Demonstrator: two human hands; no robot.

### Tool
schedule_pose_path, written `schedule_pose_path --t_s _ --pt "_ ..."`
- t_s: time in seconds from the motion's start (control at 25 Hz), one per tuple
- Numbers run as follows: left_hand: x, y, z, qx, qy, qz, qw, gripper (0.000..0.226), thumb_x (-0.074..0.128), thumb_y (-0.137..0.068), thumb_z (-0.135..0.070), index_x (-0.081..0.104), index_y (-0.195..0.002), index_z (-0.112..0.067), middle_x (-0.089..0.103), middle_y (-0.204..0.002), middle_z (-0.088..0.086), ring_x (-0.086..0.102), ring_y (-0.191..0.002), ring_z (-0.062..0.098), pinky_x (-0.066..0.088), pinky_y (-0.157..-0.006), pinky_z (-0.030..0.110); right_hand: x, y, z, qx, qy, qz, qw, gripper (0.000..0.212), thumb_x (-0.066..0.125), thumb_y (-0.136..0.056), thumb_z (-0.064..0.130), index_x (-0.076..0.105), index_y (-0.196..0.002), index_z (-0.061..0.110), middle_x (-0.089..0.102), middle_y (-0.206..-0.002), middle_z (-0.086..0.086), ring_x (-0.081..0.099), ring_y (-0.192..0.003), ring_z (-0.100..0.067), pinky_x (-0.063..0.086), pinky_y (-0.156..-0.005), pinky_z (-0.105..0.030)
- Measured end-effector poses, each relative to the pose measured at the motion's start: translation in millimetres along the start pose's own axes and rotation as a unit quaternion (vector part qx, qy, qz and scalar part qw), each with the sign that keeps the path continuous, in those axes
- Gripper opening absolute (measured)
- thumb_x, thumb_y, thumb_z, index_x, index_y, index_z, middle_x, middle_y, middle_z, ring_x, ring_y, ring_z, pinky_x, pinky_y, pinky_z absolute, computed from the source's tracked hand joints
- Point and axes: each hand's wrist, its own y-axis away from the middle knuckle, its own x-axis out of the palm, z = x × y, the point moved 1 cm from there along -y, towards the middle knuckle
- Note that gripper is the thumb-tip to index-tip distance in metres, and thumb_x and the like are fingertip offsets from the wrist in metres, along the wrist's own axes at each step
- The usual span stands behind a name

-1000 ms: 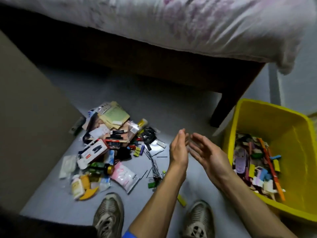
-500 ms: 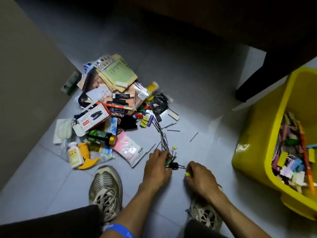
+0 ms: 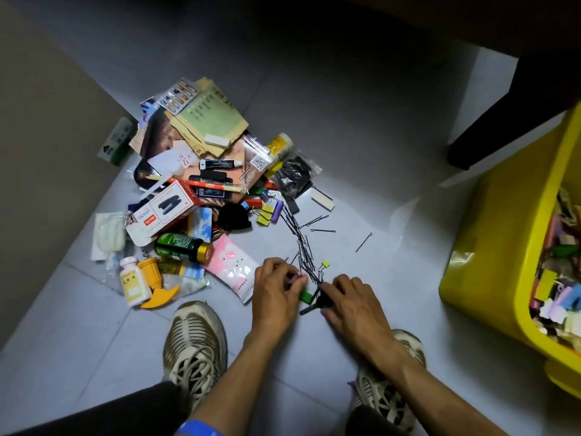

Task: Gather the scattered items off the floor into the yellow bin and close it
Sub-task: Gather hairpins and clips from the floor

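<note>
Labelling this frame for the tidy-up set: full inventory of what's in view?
yellow bin: one, yellow, right edge, open, holding mixed small items
hairpins: many, black, floor between pile and hands
green bottle: one, gold cap, lying at pile's near side
pink packet: one, pink and white, beside left hand
stapler box: one, white and red, on the pile
pill bottle: one, white and yellow, pile's near-left
binder clips: several, yellow, beside the hairpins
shoes: two, grey, bottom of view
left hand: pinches small items near green piece
right hand: grips black item on floor
</note>
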Motion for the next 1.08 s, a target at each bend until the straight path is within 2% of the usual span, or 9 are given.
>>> schedule_pose_path --t_s 0.16,0.28,0.44,0.56,0.72,0.8,0.88,0.96,1.08 --pt "-13.6 -3.1 9.3 -0.102 0.105 -0.025 0.989 0.016 0.068 -0.088 -0.029 0.056 -0.079 -0.022 0.064 -0.073 -0.006 0.06 -0.069 0.016 0.047 -0.061 0.024 0.0 -8.4 4.3 0.01 -0.048 -0.005 0.999 0.013 0.065 -0.082 0.029 0.057 -0.089 0.021 0.055 -0.09 0.002 0.051 -0.082 -0.025 0.041 -0.068 -0.036" --pt "-14.6 -3.0 6.2 -0.135 0.136 -0.028 0.981 0.022 0.062 -0.089 -0.027 0.044 -0.076 -0.023 0.057 -0.065 -0.001 0.052 -0.059 0.019 0.043 -0.056 0.033 -2.2 -4.3 -0.8 0.13 -0.229 -0.017 0.965 0.022 0.069 -0.08 0.022 0.048 -0.072 0.022 0.054 -0.07 0.004 0.048 -0.069 -0.015 0.036 -0.059 -0.027" --pt "-5.4 0.8 -4.4 -0.07 0.006 -0.017 0.997 0.019 0.053 -0.088 -0.017 0.037 -0.086 -0.026 0.049 -0.073 -0.001 0.046 -0.06 0.019 0.038 -0.055 0.036 -15.4 -1.8 -11.4 0.258 -0.538 -0.046 0.801 0.02 0.078 -0.078 0.007 0.06 -0.079 0.017 0.056 -0.057 -0.001 0.048 -0.054 -0.007 0.04 -0.053 -0.017" --pt "1.2 3.6 -7.3 0.019 -0.161 0.072 0.984 0.022 0.055 -0.088 -0.019 0.045 -0.108 -0.02 0.047 -0.102 0.004 0.053 -0.077 0.028 0.045 -0.063 0.04 -24.6 1.2 -20.7 0.312 -0.653 -0.029 0.689 0.03 0.063 -0.082 -0.011 0.071 -0.084 0.019 0.066 -0.065 -0.008 0.061 -0.058 -0.02 0.054 -0.057 -0.029" --pt "3.2 2.0 -5.4 0.019 -0.197 0.095 0.976 0.019 0.052 -0.095 -0.031 0.053 -0.098 -0.013 0.052 -0.101 0.008 0.056 -0.085 0.032 0.046 -0.069 0.04 -23.7 11.7 -27.2 0.419 -0.644 -0.029 0.639 0.031 0.044 -0.07 -0.015 0.05 -0.057 0.013 0.056 -0.054 -0.009 0.059 -0.051 -0.028 0.054 -0.05 -0.034" --pt "1.0 -0.7 -4.8 -0.043 -0.119 0.067 0.99 0.021 0.053 -0.094 -0.038 0.049 -0.09 -0.018 0.054 -0.088 0.001 0.053 -0.074 0.022 0.04 -0.063 0.035 -21.6 16.7 -30.6 0.423 -0.603 -0.023 0.676 0.022 0.046 -0.062 -0.004 0.046 -0.058 0.018 0.051 -0.052 -0.005 0.049 -0.052 -0.025 0.043 -0.049 -0.03" --pt "0.1 -2.0 -6.5 -0.129 0.017 0.056 0.99 0.016 0.055 -0.091 -0.033 0.045 -0.088 -0.023 0.056 -0.076 -0.003 0.051 -0.066 0.016 0.037 -0.056 0.032 -21.2 23.1 -32.2 0.354 -0.458 0.025 0.815 0.011 0.058 -0.066 0.018 0.048 -0.07 0.019 0.053 -0.062 0.005 0.047 -0.059 -0.02 0.038 -0.056 -0.03" --pt "-1.7 -4.1 -8.7 -0.216 0.167 0.058 0.96 0.007 0.052 -0.092 -0.024 0.047 -0.096 -0.026 0.065 -0.071 0.001 0.059 -0.063 0.016 0.043 -0.054 0.031 -14.2 32.8 -28.0 0.243 -0.233 0.098 0.936 0.023 0.063 -0.08 0.038 0.051 -0.09 0.022 0.056 -0.083 0.009 0.054 -0.073 -0.017 0.039 -0.064 -0.032" --pt "-2.3 -10.7 -18.2 -0.29 0.331 0.075 0.895 0.013 0.047 -0.097 -0.012 0.058 -0.103 -0.015 0.062 -0.059 0.011 0.058 -0.048 0.021 0.052 -0.047 0.03 -7.1 39.8 -16.0 0.16 -0.022 0.123 0.979 0.028 0.044 -0.097 0.042 0.046 -0.109 0.017 0.052 -0.111 -0.005 0.06 -0.092 -0.03 0.037 -0.068 -0.036"
